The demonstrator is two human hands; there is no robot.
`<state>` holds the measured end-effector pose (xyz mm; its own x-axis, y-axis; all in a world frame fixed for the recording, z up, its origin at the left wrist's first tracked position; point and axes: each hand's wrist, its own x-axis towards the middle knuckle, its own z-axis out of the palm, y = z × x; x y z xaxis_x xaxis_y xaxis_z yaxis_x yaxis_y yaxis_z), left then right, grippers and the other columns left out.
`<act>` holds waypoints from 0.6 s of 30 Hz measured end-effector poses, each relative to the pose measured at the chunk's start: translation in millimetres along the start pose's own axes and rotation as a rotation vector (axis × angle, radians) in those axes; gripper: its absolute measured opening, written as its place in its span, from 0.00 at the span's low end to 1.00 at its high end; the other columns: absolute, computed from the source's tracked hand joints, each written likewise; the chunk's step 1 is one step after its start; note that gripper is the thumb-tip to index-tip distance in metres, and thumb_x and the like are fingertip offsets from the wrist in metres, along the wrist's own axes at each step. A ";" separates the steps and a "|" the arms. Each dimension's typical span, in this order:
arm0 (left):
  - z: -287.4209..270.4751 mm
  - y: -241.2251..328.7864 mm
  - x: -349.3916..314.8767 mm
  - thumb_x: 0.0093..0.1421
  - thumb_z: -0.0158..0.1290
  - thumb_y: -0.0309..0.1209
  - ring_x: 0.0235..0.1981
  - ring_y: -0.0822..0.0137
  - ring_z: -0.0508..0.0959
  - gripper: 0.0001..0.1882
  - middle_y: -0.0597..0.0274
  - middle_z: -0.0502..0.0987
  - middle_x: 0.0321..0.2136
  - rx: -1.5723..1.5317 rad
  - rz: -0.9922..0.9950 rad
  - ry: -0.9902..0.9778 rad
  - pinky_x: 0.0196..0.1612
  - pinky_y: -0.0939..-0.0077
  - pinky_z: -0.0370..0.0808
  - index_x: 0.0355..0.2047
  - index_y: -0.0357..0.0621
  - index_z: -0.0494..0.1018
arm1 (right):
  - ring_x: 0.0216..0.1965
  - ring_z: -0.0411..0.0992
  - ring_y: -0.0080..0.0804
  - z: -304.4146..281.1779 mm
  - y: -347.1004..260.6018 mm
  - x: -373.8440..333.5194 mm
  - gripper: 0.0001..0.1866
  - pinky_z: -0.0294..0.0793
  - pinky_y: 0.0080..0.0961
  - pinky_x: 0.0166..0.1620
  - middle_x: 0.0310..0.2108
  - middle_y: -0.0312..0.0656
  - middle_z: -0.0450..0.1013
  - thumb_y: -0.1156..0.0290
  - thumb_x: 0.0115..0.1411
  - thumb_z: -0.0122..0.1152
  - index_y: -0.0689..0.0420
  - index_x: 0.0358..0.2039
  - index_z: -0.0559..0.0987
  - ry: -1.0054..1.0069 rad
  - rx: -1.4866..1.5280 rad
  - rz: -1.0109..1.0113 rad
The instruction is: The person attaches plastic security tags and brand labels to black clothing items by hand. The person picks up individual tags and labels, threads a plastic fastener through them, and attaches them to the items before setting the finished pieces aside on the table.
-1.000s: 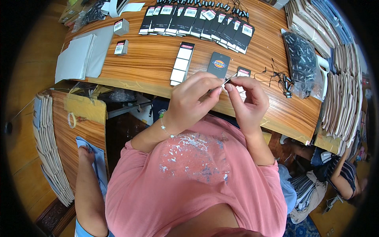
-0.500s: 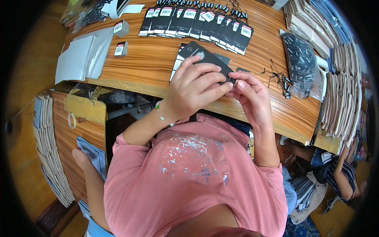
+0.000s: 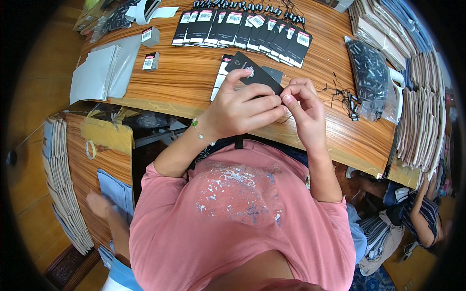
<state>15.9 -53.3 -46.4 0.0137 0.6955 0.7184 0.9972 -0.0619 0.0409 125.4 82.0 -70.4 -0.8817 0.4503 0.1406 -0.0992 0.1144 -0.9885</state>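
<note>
Black tag (image 3: 264, 77) between the fingers (image 3: 261, 90)

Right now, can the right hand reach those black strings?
Probably yes: the black strings lie to the right of the right hand, and nothing stands between, though it's busy at a black tag.

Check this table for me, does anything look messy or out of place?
One label sits crooked in the row of black tags, unlike its neighbors, and some black strings lie loose in a tangle beside the plastic bag.
</note>
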 end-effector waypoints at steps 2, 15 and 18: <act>-1.7 1.0 0.1 0.43 0.54 0.30 0.30 0.78 0.72 0.08 0.79 0.73 0.26 -0.037 -0.071 0.006 0.48 0.69 0.55 0.26 0.58 0.76 | 0.30 0.62 0.19 6.1 -2.3 0.0 0.05 0.62 0.14 0.34 0.30 0.35 0.65 0.74 0.56 0.52 0.62 0.28 0.72 0.042 0.006 -0.092; 6.5 20.6 -12.9 0.49 0.51 0.15 0.32 0.72 0.74 0.10 0.60 0.73 0.29 -0.971 -0.970 0.323 0.35 0.83 0.71 0.34 0.36 0.72 | 0.22 0.64 0.22 -12.3 -37.1 31.2 0.07 0.65 0.16 0.27 0.23 0.43 0.68 0.77 0.59 0.46 0.63 0.38 0.66 0.104 0.673 -0.206; 12.7 14.0 -26.8 0.51 0.50 0.15 0.32 0.74 0.74 0.15 0.58 0.73 0.35 -1.018 -0.891 0.219 0.37 0.83 0.71 0.40 0.35 0.68 | 0.23 0.65 0.23 -9.3 -50.0 29.9 0.13 0.67 0.17 0.30 0.25 0.45 0.68 0.80 0.57 0.46 0.64 0.44 0.65 0.122 0.605 -0.197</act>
<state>30.4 -63.7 -73.9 -0.7047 0.6556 0.2712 0.1676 -0.2177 0.9615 108.3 98.0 -16.3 -0.7653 0.5733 0.2926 -0.5274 -0.2981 -0.7956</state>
